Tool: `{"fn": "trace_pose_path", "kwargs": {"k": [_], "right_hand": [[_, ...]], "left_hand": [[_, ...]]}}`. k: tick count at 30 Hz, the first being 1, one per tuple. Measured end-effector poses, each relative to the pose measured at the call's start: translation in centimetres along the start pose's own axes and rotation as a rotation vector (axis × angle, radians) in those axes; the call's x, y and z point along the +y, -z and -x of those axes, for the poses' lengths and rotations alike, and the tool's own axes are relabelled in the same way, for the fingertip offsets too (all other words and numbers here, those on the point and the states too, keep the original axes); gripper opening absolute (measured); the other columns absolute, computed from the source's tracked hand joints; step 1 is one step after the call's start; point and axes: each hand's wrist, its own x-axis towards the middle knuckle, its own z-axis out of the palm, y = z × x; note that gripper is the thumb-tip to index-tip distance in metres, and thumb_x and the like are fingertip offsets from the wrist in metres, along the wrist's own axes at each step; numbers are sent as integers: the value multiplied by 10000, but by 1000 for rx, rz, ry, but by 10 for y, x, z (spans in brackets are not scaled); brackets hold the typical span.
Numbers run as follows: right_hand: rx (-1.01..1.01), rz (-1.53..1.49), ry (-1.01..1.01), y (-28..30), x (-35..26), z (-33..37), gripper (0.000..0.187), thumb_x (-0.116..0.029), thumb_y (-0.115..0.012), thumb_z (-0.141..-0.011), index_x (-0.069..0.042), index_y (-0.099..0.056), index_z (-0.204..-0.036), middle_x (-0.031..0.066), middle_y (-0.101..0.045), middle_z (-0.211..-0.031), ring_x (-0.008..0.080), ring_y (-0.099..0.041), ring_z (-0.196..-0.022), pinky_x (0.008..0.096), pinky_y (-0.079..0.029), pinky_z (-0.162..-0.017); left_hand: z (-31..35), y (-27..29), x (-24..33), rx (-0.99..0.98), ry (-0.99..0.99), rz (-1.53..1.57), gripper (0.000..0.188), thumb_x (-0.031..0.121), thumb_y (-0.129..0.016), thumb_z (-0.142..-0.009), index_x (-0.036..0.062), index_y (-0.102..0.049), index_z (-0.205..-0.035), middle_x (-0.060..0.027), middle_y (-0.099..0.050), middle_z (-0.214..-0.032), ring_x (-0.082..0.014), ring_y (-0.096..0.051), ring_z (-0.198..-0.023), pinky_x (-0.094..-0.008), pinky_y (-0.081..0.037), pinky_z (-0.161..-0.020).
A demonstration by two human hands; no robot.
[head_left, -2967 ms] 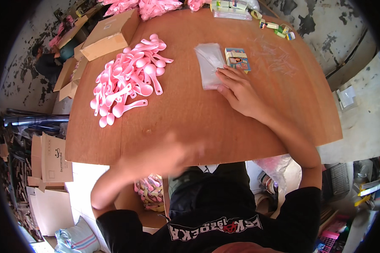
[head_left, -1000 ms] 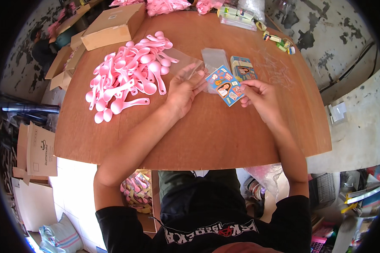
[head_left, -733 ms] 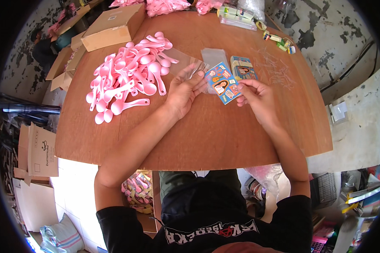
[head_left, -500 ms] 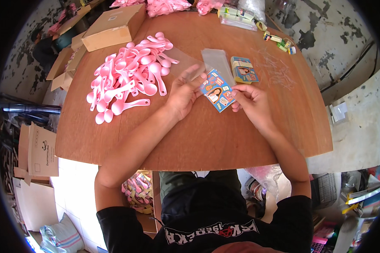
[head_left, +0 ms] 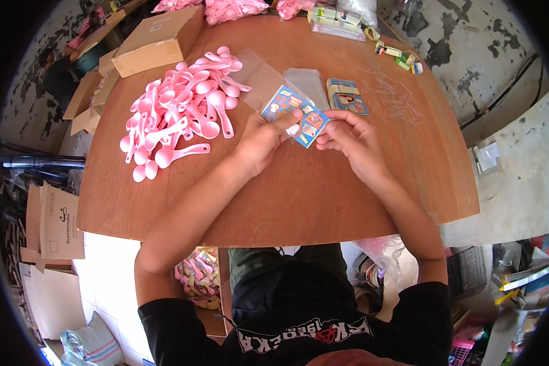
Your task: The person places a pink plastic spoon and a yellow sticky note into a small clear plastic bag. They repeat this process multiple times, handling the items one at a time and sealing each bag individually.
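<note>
A blue printed card (head_left: 311, 125) is held between my two hands above the table. My left hand (head_left: 259, 143) is closed on its left part, with the thumb lying across the printed face. A clear plastic bag (head_left: 253, 76) reaches up and left from behind the card; whether my left fingers also grip it is hidden. My right hand (head_left: 355, 143) pinches the card's right corner between thumb and fingers. Just beyond lie more clear plastic bags (head_left: 306, 82) and a banded stack of similar cards (head_left: 348, 97). To the left spreads a heap of pink plastic spoons (head_left: 183, 104).
A cardboard box (head_left: 158, 46) sits at the table's far left. Pink bundles (head_left: 235, 9) and packs of small boxes (head_left: 338, 24) line the back edge. Thin clear strips (head_left: 399, 100) lie scattered at right. Below the table is a box of wrapped spoons (head_left: 198, 277).
The card has shifted left and turned, showing different printing. My left fingers have gone from spread to closed around it. The whole view has moved slightly.
</note>
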Motion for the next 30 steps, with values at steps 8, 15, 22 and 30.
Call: {"fn": "trace_pose_path", "kwargs": {"k": [8,15,22,30], "right_hand": [[-57,8,-32,-1,6,0,250,-69,-652,-932,43,-562,-1136,130,-694,-937,155,-688,-807,287,-584,-753],[-7,-78,65,-5,18,1,207,-27,-635,-921,23,-564,-1109,110,-689,-939,126,-667,-840,278,-567,-712],[-18,-134,15,4,9,2,156,-52,-657,-909,5,-600,-1043,77,-671,-886,113,-633,-780,266,-534,-672],[8,-82,28,1,12,5,146,-90,-675,-911,-2,-609,-1008,68,-666,-889,111,-631,-802,269,-531,-683]], "left_hand": [[12,-18,-6,2,-46,0,266,167,-692,-918,46,-615,-1142,-54,-678,-1074,-151,-660,-952,-330,-548,-841],[18,-24,-26,-96,43,-21,363,168,-656,-949,120,-536,-1287,-8,-594,-1262,-140,-540,-1204,-346,-462,-1011],[16,-26,-16,-58,-43,123,313,283,-548,-1011,96,-549,-1262,-38,-627,-1198,-167,-600,-1118,-391,-476,-996],[17,-28,-22,-49,-29,85,337,330,-521,-1018,93,-546,-1257,-62,-623,-1214,-181,-602,-1121,-414,-494,-978]]}}
